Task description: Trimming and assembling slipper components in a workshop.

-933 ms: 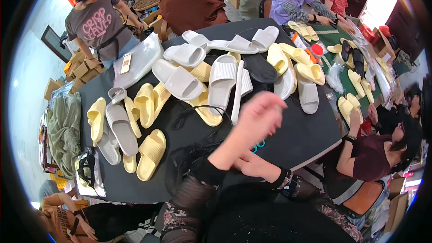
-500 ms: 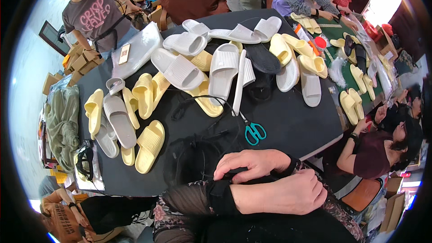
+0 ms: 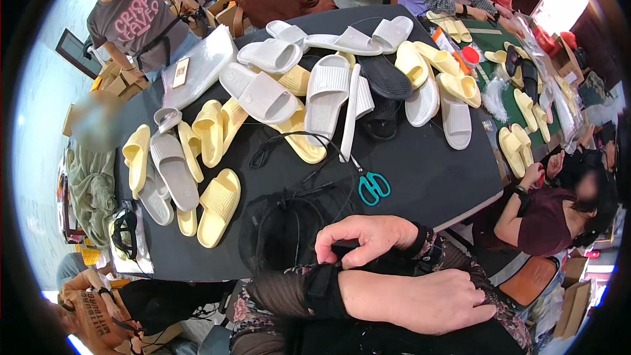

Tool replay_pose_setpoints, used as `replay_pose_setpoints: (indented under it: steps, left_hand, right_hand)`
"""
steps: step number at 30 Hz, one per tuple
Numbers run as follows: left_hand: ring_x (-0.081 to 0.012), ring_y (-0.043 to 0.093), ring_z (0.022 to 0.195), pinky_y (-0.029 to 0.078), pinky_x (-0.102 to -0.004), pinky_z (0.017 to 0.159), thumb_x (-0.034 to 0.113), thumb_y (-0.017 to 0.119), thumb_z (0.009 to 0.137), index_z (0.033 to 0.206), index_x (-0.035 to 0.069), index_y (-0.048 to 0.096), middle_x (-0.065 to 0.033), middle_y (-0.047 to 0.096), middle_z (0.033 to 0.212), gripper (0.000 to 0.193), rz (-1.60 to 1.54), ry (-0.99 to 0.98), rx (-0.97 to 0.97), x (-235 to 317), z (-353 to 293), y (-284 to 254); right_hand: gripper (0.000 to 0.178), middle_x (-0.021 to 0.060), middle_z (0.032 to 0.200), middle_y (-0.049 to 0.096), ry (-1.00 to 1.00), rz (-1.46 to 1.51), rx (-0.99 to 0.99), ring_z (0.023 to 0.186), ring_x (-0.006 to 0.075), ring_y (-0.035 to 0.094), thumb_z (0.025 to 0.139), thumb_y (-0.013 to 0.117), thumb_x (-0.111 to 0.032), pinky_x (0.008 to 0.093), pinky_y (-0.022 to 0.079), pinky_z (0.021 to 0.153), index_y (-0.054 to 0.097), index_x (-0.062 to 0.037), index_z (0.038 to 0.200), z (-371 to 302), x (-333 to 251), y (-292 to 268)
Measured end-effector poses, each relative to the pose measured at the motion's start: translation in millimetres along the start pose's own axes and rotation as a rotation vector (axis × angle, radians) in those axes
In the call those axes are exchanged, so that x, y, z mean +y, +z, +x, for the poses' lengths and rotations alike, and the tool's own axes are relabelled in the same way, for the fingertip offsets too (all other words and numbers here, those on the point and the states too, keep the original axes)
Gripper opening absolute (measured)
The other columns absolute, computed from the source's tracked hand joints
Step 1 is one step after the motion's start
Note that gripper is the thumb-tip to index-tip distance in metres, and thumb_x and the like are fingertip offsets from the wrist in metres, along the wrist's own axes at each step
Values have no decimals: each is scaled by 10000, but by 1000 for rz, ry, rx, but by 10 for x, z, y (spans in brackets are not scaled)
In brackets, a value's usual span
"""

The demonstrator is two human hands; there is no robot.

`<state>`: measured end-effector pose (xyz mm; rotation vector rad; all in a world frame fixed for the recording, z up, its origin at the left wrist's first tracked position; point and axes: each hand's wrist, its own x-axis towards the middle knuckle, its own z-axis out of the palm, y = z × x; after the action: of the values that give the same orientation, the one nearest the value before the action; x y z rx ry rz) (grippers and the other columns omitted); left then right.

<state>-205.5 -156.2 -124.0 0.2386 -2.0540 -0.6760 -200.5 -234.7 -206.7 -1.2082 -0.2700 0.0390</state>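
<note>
Head view: from where I stand, teal-handled scissors point(image 3: 373, 189) lie with their handles toward the hands, blades away. The right hand point(image 3: 365, 236) is nearer them, thumb and forefinger bent down at a black wristband point(image 3: 323, 297); whether they pinch it, I can't tell. The band lies nearward and left of the scissors, its loop crosswise around the wrist of the left hand point(image 3: 420, 296), loosely curled, palm hidden. Leftward beyond the scissors, clear plastic bags point(image 3: 209, 69) lie under a phone point(image 3: 181, 73), contents unclear.
</note>
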Motion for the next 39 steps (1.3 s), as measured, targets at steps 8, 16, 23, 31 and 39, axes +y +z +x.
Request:
replay_pose_setpoints:
  steps: [8,16,23,31,39]
  left_hand:
    - [-361,597,675,458,-425,588,26,564,780,891,-2,528,-154,573,688,120,-750,-277,73,68,64,-22]
    - [-371,597,712,466,-419,611,27,550,785,899,0,535,-165,593,728,117,-697,-255,-73,55,88,-67]
    - [-318,627,678,478,-388,598,41,557,754,841,9,600,-145,634,713,102,-603,-244,216,23,50,-226]
    - [-161,562,419,447,-270,391,13,498,685,863,-85,565,-112,583,549,214,-819,-405,391,-408,14,-566]
    - [-143,492,386,403,-255,353,17,510,797,986,40,504,-47,514,564,191,-1236,-289,1040,-675,-375,-1387]
  right_hand:
    - [258,59,1002,630,29,-133,-34,907,145,585,825,560,-61,294,468,827,572,-3,1075,59,-29,38]
    - [225,78,994,657,62,-142,-35,899,157,626,861,573,-15,279,485,802,589,-2,1085,15,-46,-46]
    - [103,66,918,652,-70,-400,120,781,171,608,865,569,-20,288,480,692,614,-5,956,90,12,35]
    - [176,137,986,651,-31,-313,344,830,204,630,857,549,-97,309,490,712,619,18,969,-280,297,28]
    - [344,175,1132,593,150,-556,775,960,214,590,929,490,-261,309,458,833,594,21,1097,-493,794,-179]
